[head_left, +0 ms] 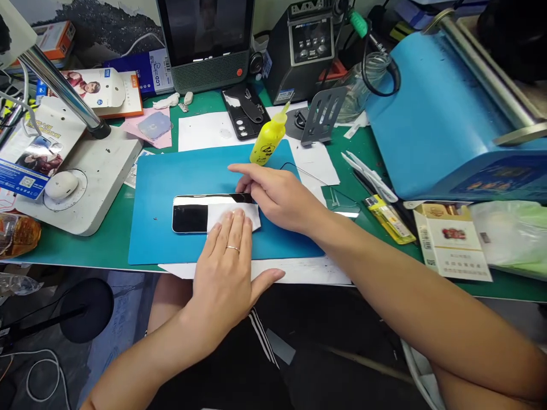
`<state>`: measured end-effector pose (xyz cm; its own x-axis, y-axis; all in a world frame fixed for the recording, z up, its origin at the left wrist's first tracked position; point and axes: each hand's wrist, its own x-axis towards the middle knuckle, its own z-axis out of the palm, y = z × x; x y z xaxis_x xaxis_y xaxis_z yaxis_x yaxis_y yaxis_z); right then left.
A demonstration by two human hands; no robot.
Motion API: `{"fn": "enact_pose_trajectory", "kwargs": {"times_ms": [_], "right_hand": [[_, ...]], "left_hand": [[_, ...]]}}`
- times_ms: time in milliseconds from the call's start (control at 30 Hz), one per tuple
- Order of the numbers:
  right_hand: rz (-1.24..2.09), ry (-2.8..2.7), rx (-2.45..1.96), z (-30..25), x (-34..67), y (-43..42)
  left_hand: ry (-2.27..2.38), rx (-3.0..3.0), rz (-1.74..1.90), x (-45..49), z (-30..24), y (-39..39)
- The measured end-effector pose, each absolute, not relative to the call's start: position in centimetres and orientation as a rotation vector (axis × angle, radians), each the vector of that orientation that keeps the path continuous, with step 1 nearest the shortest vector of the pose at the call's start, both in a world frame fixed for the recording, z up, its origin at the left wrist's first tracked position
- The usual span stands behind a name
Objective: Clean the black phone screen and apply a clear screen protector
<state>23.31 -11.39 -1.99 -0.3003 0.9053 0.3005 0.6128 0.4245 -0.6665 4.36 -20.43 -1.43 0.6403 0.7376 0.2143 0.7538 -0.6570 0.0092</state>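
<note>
A smartphone (190, 218) with a dark screen lies flat on the blue work mat (162, 171). A white wipe (253, 216) covers the right part of its screen. My left hand (226, 256), with a ring on one finger, rests flat on the wipe, fingers stretched out and thumb apart. My right hand (277, 196) is at the phone's right end, its index finger stretched out above the mat and the other fingers bent at the phone's edge, holding it steady. Just beyond my right hand stands a yellow dropper bottle (268, 139), tilted in view.
A black phone back (245, 111) lies behind the mat. Tweezers (371, 176), a cigarette pack (453, 242) and a large blue machine (427, 119) are to the right. A lamp base (102, 171) stands left; a soldering station (294, 51) and a screen (205, 34) are at the back.
</note>
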Motion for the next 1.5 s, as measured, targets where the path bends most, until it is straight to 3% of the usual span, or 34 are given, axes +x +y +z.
{"fn": "enact_pose_trajectory", "kwargs": {"times_ms": [233, 700, 900, 1133, 1367, 1500], "right_hand": [[0.555, -2.049, -1.281, -2.0, 23.2, -11.3], [0.414, -2.045, -1.218, -2.4, 23.6, -11.8], [0.489, -1.980, -1.231, -2.7, 23.7, -12.0], [0.410, -2.025, -1.240, -2.4, 23.2, -12.0], [0.445, -2.051, -1.262, -2.5, 23.2, -12.1], [0.469, -2.023, -1.287, -2.9, 23.5, -12.4]], "left_hand": [[-1.302, -2.759, -0.295, 0.5, -0.3, -17.9], [-1.273, -2.892, -0.284, 5.5, -0.9, -17.7], [-1.324, -2.877, -0.152, 0.4, 0.3, -15.7], [-1.200, -2.874, -0.135, -6.0, 1.3, -18.6], [-1.138, -2.874, -0.254, 0.8, 0.0, -18.8], [-1.074, -2.854, -0.143, 5.9, -0.3, -17.9]]}}
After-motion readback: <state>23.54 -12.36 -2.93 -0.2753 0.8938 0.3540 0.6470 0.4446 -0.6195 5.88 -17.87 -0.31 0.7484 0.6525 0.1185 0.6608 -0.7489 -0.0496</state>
